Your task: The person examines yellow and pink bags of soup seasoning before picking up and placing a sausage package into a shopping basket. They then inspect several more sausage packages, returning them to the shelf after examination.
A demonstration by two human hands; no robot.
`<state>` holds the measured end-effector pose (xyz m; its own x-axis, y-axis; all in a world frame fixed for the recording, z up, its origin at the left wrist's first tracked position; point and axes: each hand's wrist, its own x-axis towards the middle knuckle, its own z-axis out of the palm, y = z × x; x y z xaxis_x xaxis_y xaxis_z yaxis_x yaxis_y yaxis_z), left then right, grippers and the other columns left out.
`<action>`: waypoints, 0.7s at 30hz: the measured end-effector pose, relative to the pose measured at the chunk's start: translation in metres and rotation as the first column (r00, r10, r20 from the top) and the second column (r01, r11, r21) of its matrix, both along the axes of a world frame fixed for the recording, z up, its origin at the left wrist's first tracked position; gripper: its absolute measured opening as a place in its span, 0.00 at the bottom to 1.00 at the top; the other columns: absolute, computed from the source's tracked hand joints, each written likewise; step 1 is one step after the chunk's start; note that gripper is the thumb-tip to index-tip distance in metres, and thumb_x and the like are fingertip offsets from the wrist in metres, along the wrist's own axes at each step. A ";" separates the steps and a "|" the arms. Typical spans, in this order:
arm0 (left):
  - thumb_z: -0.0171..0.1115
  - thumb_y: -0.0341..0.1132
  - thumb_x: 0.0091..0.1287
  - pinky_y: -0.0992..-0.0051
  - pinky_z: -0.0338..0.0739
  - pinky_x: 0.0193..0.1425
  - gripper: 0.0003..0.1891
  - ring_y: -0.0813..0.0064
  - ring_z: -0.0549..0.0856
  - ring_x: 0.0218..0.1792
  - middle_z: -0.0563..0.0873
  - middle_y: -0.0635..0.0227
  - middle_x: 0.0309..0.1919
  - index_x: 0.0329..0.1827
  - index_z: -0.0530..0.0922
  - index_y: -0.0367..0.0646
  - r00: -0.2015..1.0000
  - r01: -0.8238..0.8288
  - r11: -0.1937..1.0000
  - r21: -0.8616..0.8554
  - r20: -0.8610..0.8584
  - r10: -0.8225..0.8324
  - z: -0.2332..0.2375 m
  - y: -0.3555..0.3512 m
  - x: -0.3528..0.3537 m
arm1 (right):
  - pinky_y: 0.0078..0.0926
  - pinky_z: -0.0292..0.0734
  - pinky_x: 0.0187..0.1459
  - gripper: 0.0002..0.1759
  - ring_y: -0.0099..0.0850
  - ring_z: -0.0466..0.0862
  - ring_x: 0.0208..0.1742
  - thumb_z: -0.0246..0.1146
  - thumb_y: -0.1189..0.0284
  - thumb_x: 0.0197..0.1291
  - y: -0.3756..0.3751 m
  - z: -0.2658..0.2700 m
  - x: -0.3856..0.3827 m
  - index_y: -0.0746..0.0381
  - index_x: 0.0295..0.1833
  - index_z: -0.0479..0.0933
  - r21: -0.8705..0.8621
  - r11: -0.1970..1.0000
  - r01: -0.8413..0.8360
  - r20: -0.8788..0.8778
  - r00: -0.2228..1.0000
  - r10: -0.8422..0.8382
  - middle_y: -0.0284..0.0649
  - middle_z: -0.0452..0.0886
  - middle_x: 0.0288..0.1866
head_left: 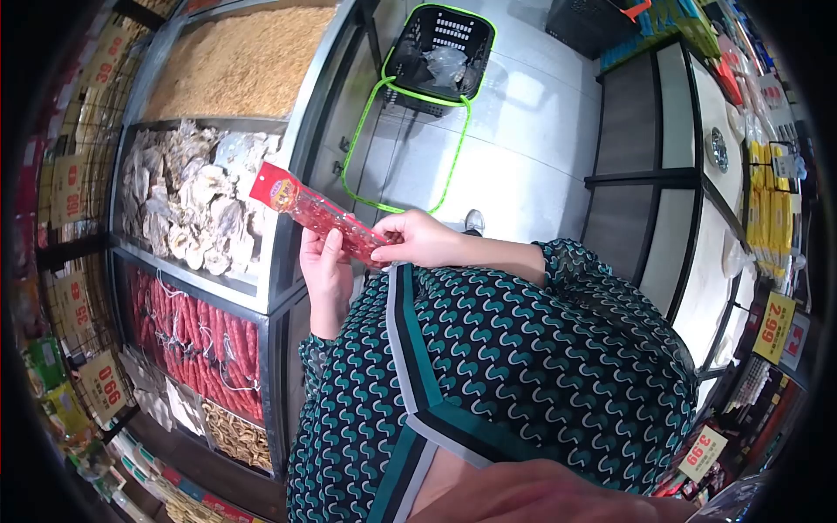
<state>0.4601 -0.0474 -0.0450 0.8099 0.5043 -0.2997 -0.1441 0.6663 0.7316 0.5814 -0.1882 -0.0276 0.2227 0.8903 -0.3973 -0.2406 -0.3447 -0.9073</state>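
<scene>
I hold a long red packet (pixel 316 209) between both hands in front of my chest. It has a printed red header at its upper left end and reddish, mottled contents behind clear film, perhaps sausage. My left hand (pixel 326 272) grips its lower edge near the middle, thumb on the front. At the lower right end, my right hand (pixel 417 239) pinches it between thumb and fingers. Just beyond the header lie pale dried fish pieces (pixel 196 196) in an open bin.
Red cured sausages (pixel 199 327) tied with string fill a nearer bin, and tan dried goods (pixel 240 65) the far one. A black basket (pixel 443 52) with a green rim and handle holds a clear bag on the tiled floor. Shelves with price tags line both sides.
</scene>
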 end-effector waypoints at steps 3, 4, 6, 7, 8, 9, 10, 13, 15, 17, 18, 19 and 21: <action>0.57 0.30 0.67 0.66 0.77 0.52 0.16 0.69 0.81 0.47 0.79 0.60 0.49 0.56 0.68 0.40 0.999 0.046 0.996 -0.076 0.022 -0.045 -0.006 0.003 0.017 | 0.20 0.75 0.41 0.13 0.21 0.80 0.36 0.64 0.74 0.56 -0.009 -0.012 0.001 0.66 0.47 0.77 0.012 0.990 0.140 -0.176 0.975 -0.135 0.35 0.83 0.35; 0.56 0.30 0.68 0.66 0.77 0.52 0.15 0.69 0.81 0.48 0.79 0.61 0.49 0.56 0.68 0.40 0.999 0.040 0.995 -0.086 0.023 -0.038 -0.010 -0.001 0.020 | 0.19 0.75 0.42 0.13 0.20 0.80 0.37 0.64 0.75 0.57 -0.013 -0.009 0.002 0.66 0.47 0.77 0.000 0.985 0.173 -0.103 0.980 -0.172 0.35 0.82 0.36; 0.55 0.32 0.69 0.64 0.76 0.54 0.14 0.69 0.80 0.49 0.79 0.63 0.49 0.56 0.69 0.41 0.998 0.065 0.988 -0.140 -0.014 -0.068 -0.006 0.008 0.031 | 0.19 0.76 0.44 0.13 0.20 0.80 0.39 0.63 0.76 0.58 -0.013 -0.004 0.004 0.67 0.49 0.75 -0.043 0.949 0.314 -0.185 0.930 -0.316 0.35 0.81 0.38; 0.55 0.32 0.69 0.64 0.76 0.54 0.14 0.69 0.80 0.49 0.79 0.63 0.49 0.56 0.69 0.41 0.997 0.070 0.987 -0.147 -0.023 -0.074 -0.012 0.011 0.040 | 0.19 0.76 0.44 0.15 0.21 0.80 0.40 0.63 0.76 0.59 -0.017 0.001 0.011 0.67 0.51 0.74 -0.057 0.934 0.352 -0.165 0.920 -0.356 0.35 0.81 0.38; 0.54 0.32 0.69 0.64 0.75 0.55 0.14 0.69 0.80 0.49 0.79 0.64 0.49 0.56 0.69 0.42 0.999 0.045 0.981 -0.191 0.000 -0.046 -0.022 0.016 0.048 | 0.20 0.77 0.44 0.17 0.21 0.80 0.40 0.64 0.76 0.58 -0.025 -0.001 0.017 0.66 0.53 0.73 -0.086 0.926 0.367 0.002 0.930 -0.368 0.36 0.81 0.40; 0.54 0.31 0.69 0.64 0.75 0.56 0.13 0.70 0.80 0.49 0.79 0.64 0.49 0.56 0.69 0.43 1.000 0.018 0.972 -0.235 0.027 -0.012 -0.029 0.020 0.057 | 0.20 0.77 0.44 0.19 0.22 0.80 0.41 0.64 0.76 0.58 -0.033 -0.001 0.024 0.66 0.55 0.72 -0.111 0.918 0.382 0.174 0.916 -0.360 0.37 0.80 0.41; 0.54 0.30 0.68 0.65 0.75 0.53 0.12 0.71 0.80 0.46 0.79 0.66 0.45 0.53 0.69 0.41 1.000 -0.016 0.949 -0.314 0.001 0.017 -0.029 0.026 0.066 | 0.20 0.77 0.44 0.21 0.22 0.80 0.41 0.64 0.75 0.58 -0.043 -0.001 0.028 0.66 0.57 0.70 -0.137 0.896 0.422 0.234 0.893 -0.385 0.38 0.79 0.43; 0.54 0.30 0.68 0.66 0.75 0.50 0.12 0.71 0.80 0.43 0.78 0.67 0.41 0.53 0.68 0.41 0.998 0.069 0.887 -0.456 0.041 -0.057 -0.048 0.036 0.084 | 0.21 0.76 0.44 0.27 0.25 0.79 0.43 0.65 0.74 0.57 -0.081 0.004 0.043 0.65 0.61 0.65 -0.214 0.819 0.532 0.353 0.824 -0.443 0.41 0.78 0.47; 0.58 0.30 0.65 0.69 0.76 0.41 0.16 0.73 0.79 0.35 0.77 0.69 0.36 0.54 0.67 0.41 0.995 -0.016 0.884 -0.467 -0.095 -0.032 -0.052 0.040 0.096 | 0.23 0.76 0.45 0.29 0.26 0.79 0.44 0.65 0.73 0.57 -0.099 0.007 0.048 0.65 0.63 0.64 -0.278 0.775 0.568 0.398 0.802 -0.445 0.45 0.78 0.50; 0.62 0.31 0.63 0.73 0.75 0.36 0.16 0.76 0.79 0.32 0.77 0.72 0.32 0.52 0.69 0.44 0.978 0.028 0.933 -0.359 -0.183 -0.100 -0.062 0.043 0.106 | 0.24 0.76 0.45 0.31 0.27 0.79 0.44 0.65 0.72 0.57 -0.109 0.013 0.053 0.66 0.64 0.62 -0.311 0.739 0.597 0.435 0.781 -0.448 0.46 0.77 0.50; 0.65 0.30 0.60 0.76 0.72 0.30 0.19 0.80 0.76 0.27 0.75 0.73 0.29 0.52 0.68 0.44 0.972 -0.011 0.942 -0.336 -0.223 -0.068 -0.057 0.032 0.114 | 0.24 0.76 0.45 0.31 0.27 0.79 0.44 0.65 0.72 0.57 -0.118 0.014 0.062 0.66 0.64 0.62 -0.304 0.752 0.585 0.456 0.782 -0.424 0.46 0.77 0.50; 0.65 0.30 0.60 0.76 0.72 0.30 0.19 0.80 0.76 0.27 0.75 0.73 0.29 0.52 0.68 0.44 0.973 -0.011 0.942 -0.335 -0.221 -0.067 -0.058 0.034 0.119 | 0.24 0.76 0.46 0.32 0.28 0.79 0.45 0.65 0.71 0.58 -0.119 0.014 0.066 0.67 0.65 0.61 -0.316 0.732 0.604 0.458 0.773 -0.440 0.47 0.77 0.50; 0.65 0.29 0.59 0.78 0.72 0.27 0.21 0.81 0.76 0.25 0.75 0.74 0.28 0.53 0.68 0.42 0.966 0.083 0.979 -0.185 -0.226 -0.125 -0.065 0.040 0.127 | 0.25 0.76 0.46 0.33 0.29 0.79 0.45 0.65 0.71 0.58 -0.118 0.012 0.075 0.67 0.65 0.60 -0.329 0.713 0.619 0.465 0.763 -0.448 0.47 0.77 0.50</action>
